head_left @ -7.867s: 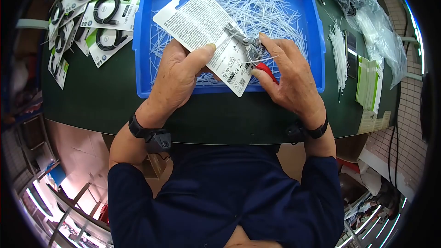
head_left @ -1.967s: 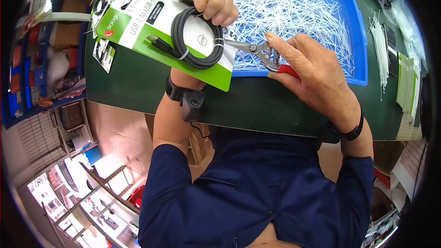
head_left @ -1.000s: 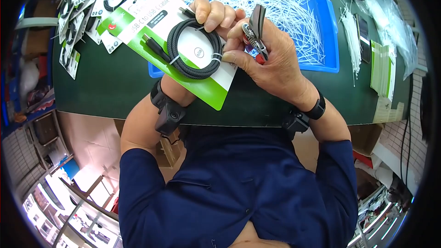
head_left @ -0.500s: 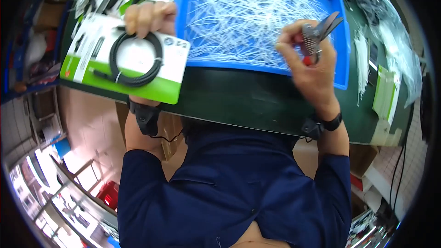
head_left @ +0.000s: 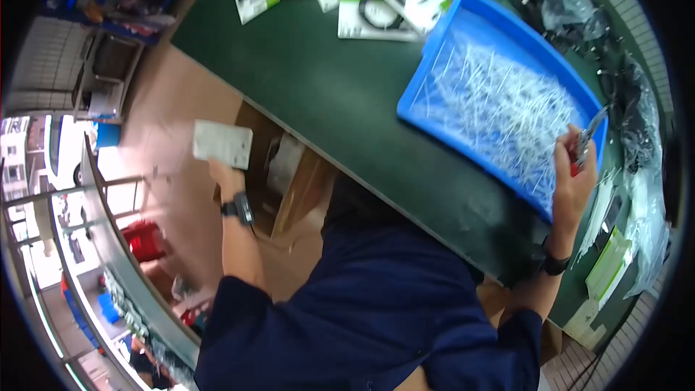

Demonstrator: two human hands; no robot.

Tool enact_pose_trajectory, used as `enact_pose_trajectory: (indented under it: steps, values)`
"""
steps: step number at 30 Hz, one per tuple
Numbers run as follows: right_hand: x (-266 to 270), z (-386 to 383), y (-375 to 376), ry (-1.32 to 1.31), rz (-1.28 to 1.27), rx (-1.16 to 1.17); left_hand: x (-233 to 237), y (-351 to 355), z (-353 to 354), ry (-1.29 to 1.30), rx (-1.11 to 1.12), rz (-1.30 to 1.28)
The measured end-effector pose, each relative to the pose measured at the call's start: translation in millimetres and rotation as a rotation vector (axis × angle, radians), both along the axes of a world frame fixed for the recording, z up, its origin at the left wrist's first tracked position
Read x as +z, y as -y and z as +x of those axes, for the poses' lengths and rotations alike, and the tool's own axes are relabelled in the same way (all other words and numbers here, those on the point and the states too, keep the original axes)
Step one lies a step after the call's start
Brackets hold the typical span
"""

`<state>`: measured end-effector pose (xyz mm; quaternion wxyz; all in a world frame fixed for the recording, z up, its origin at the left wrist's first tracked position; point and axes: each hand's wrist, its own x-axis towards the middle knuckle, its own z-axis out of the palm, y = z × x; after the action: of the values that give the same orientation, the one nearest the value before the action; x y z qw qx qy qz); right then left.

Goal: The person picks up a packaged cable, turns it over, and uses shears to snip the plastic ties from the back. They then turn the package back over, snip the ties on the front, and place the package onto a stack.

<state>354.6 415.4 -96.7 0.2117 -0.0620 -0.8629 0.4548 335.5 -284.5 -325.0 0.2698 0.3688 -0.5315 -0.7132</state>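
Observation:
My left hand (head_left: 226, 172) is closed on the lower edge of a whitish card (head_left: 222, 143), held out past the table's front edge, beside a cardboard box; the card's cable is not visible from this side. My right hand (head_left: 575, 181) grips red-handled cutters (head_left: 579, 150), blades pointing up and away, over the right edge of the blue tray (head_left: 463, 146). White plastic strips (head_left: 507, 101) lie heaped in the tray. Several green and white cards with black coiled cables (head_left: 376, 13) lie at the table's back.
The green table (head_left: 304, 76) runs diagonally across the view. An open cardboard box (head_left: 295, 192) stands below its front edge. Clear plastic bags (head_left: 572, 3) and a green-white strip (head_left: 609, 264) lie along the right side. A red container (head_left: 142, 240) is at the lower left.
The view has turned. My left hand has moved the card off the table to the left, its cable side now hidden. My right hand still holds the cutters, now at the tray's right edge.

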Motion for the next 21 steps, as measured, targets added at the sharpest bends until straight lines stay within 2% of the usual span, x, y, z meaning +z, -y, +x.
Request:
enact_pose_trajectory:
  steps: [1,2,4,5,7,9,11,14,17,18,20,21]
  values:
    - [1.7,-1.9,2.4,0.026,-0.051,0.025,21.3,-27.3,12.2,0.174,0.034,0.089]
    - [5.3,-4.0,3.9,-0.015,-0.039,0.009,-11.4,-0.6,21.7,0.394,0.133,0.147]
    - [10.5,-0.1,8.1,0.047,-0.116,0.04,-32.1,-1.3,23.7,0.396,0.29,0.129]
    - [11.9,1.3,8.7,0.086,-0.157,0.059,-29.4,-7.4,7.8,0.384,0.271,0.135]
    - [14.9,2.2,6.6,0.119,-0.157,0.055,-4.0,-25.0,-20.9,0.098,0.198,-0.151]
    - [17.7,2.9,3.7,0.214,-0.172,0.074,82.3,-88.3,-67.4,-0.093,0.089,-0.426]
    - [18.9,5.7,3.6,0.23,-0.122,0.065,161.9,-150.2,-105.0,-0.308,-0.141,-0.608]
    - [18.5,8.8,6.3,0.256,-0.038,0.042,229.9,-226.3,-143.0,-0.415,-0.578,-0.991]
    - [18.5,7.9,4.9,0.223,0.039,0.063,252.1,-287.9,-185.3,-0.627,-0.843,-1.532]
    - [19.2,7.7,2.4,0.221,0.036,0.049,250.3,-304.4,-202.5,-0.639,-0.852,-1.532]
    - [20.7,8.4,-2.8,0.273,0.011,0.065,237.4,-329.8,-234.3,-0.698,-0.956,-1.837]
    - [21.2,9.0,-4.7,0.3,-0.004,0.072,230.1,-336.2,-246.2,-0.712,-0.968,-1.838]
